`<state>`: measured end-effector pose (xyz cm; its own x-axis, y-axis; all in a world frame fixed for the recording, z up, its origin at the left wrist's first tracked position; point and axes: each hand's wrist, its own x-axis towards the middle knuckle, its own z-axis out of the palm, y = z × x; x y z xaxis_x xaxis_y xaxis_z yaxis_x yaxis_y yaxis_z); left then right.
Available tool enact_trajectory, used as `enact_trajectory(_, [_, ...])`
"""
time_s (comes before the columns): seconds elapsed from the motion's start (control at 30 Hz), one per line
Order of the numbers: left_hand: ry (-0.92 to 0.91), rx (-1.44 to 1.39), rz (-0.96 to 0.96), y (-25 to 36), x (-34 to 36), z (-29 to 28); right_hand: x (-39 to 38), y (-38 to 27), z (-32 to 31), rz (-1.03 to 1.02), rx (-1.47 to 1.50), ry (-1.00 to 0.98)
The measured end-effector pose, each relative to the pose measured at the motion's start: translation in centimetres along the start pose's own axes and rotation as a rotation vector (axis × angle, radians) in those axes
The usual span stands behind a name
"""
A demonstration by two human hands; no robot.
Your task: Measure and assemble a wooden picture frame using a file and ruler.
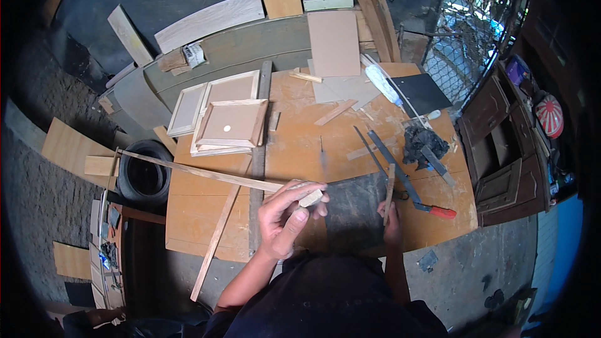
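Note:
Raised over the near edge of the table, my left hand (278, 222) is closed around a long wooden strip (213, 174). The strip's cut end (311, 198) shows at my fingertips, and its length runs back to the left. My right hand (392, 224) grips a thin, flat, brownish stick (389, 191), held nearly upright; its exact kind I cannot make out. Between the hands a dark sheet (354, 213) lies on the tabletop. Just right of my right hand rests a long dark tool with a red handle (443, 212).
Wooden frames (230, 124) are stacked at the table's left beside a dark bar (258, 169). Another strip (220, 238) overhangs the near edge. Black crumpled material (424, 144) and a white bottle (383, 84) lie to the right. A tire (144, 175) stands left, a cabinet (501, 150) right.

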<state>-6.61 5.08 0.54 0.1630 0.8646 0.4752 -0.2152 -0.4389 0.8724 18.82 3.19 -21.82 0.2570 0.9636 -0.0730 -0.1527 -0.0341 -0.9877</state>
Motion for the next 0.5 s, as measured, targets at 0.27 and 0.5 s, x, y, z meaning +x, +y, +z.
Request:
enact_trajectory(0.27, [0.109,0.005,-0.097,1.5,-0.3,0.9,0.4,-1.6,0.6,-0.053,0.0,-0.019])
enact_trajectory(0.5, [0.007,0.416,0.065,3.4,1.1,1.0,0.7,-1.5,0.7,-0.109,-0.021,-0.033])
